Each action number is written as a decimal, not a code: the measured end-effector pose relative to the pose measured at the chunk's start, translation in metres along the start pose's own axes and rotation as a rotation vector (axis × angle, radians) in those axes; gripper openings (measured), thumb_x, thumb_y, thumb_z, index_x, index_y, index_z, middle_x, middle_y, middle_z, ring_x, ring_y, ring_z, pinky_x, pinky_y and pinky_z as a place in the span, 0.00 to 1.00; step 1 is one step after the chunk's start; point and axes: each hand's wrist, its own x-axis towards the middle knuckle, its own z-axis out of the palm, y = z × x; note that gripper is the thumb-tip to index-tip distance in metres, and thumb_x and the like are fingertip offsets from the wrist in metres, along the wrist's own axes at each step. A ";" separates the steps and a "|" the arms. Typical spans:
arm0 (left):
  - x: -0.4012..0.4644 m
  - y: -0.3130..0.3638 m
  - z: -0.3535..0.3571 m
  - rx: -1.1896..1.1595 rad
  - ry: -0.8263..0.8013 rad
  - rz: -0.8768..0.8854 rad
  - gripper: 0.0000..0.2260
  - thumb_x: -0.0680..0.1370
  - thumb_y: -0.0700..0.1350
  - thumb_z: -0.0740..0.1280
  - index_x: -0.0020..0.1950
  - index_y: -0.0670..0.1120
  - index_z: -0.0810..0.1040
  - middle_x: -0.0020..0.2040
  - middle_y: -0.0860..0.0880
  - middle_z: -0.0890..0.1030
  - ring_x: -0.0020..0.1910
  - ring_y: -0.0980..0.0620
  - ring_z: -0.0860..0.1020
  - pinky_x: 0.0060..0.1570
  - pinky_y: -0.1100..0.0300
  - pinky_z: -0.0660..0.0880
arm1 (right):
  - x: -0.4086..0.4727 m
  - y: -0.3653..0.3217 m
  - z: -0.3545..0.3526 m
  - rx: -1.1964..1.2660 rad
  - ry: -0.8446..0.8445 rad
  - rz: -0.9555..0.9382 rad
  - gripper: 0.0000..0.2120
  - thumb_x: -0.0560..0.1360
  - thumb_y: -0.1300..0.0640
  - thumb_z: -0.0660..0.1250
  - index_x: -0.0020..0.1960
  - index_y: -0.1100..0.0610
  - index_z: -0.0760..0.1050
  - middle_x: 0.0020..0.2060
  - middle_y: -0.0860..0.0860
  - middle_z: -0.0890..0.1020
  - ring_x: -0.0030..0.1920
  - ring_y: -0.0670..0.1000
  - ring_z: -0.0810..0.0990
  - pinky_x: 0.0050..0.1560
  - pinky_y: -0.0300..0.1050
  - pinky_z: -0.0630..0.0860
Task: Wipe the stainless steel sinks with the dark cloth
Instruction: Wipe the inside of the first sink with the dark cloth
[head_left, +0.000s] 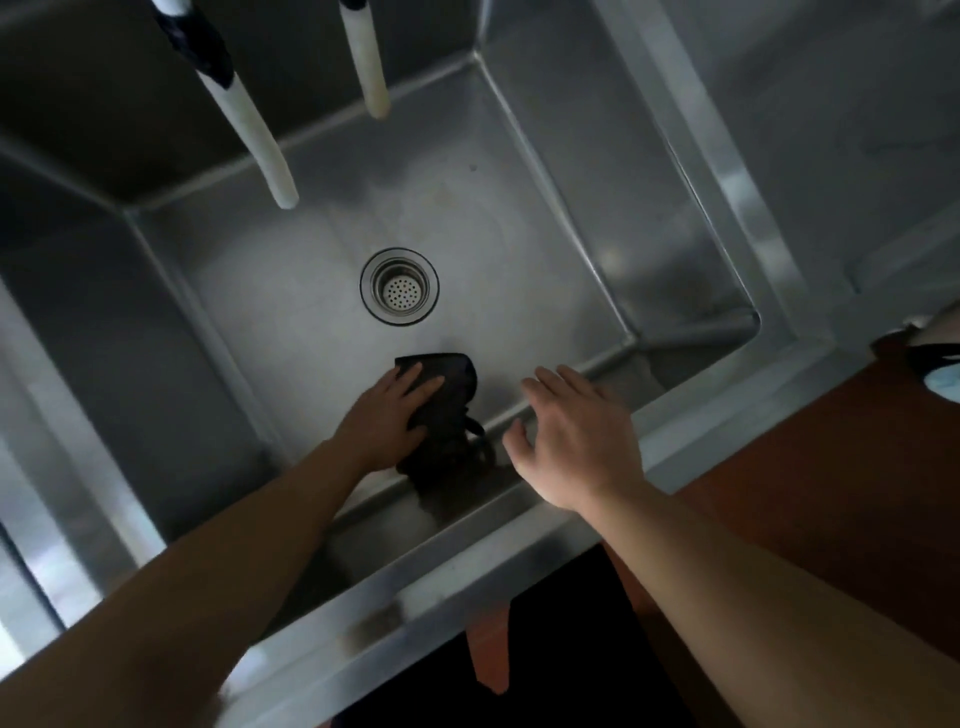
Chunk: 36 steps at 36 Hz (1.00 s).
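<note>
Head view looks down into a stainless steel sink (545, 218) with a round drain (399, 286) in the middle of its floor. Left hand (387, 418) lies flat on the dark cloth (447, 410), with straight fingers that press it on the sink floor, near the front wall and just in front of the drain. Part of the cloth is bunched beside the hand. Right hand (576, 441) hovers above the front edge of the sink, with fingers spread wide and relaxed, and it holds nothing. Two pale hoses (260, 140) hang down over the back of the sink.
</note>
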 end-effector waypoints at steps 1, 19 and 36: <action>-0.008 0.002 -0.003 -0.069 0.044 -0.068 0.34 0.79 0.50 0.66 0.81 0.54 0.52 0.82 0.43 0.51 0.80 0.41 0.52 0.78 0.50 0.51 | 0.000 0.000 0.000 -0.004 -0.007 -0.007 0.28 0.73 0.43 0.50 0.62 0.55 0.77 0.62 0.52 0.80 0.66 0.56 0.75 0.61 0.57 0.74; -0.124 0.168 -0.055 -0.558 0.135 -1.038 0.26 0.77 0.67 0.51 0.71 0.60 0.70 0.64 0.47 0.80 0.63 0.43 0.77 0.61 0.48 0.68 | 0.075 -0.011 -0.002 -0.158 -0.698 -0.335 0.34 0.75 0.39 0.62 0.78 0.41 0.55 0.80 0.49 0.54 0.77 0.59 0.55 0.71 0.66 0.56; -0.108 0.185 -0.036 -0.375 0.426 -1.180 0.24 0.78 0.60 0.53 0.73 0.57 0.69 0.61 0.53 0.83 0.68 0.49 0.73 0.71 0.44 0.60 | 0.151 -0.040 0.124 -0.555 -0.643 -1.061 0.28 0.82 0.46 0.58 0.79 0.37 0.52 0.81 0.49 0.41 0.79 0.59 0.36 0.71 0.75 0.39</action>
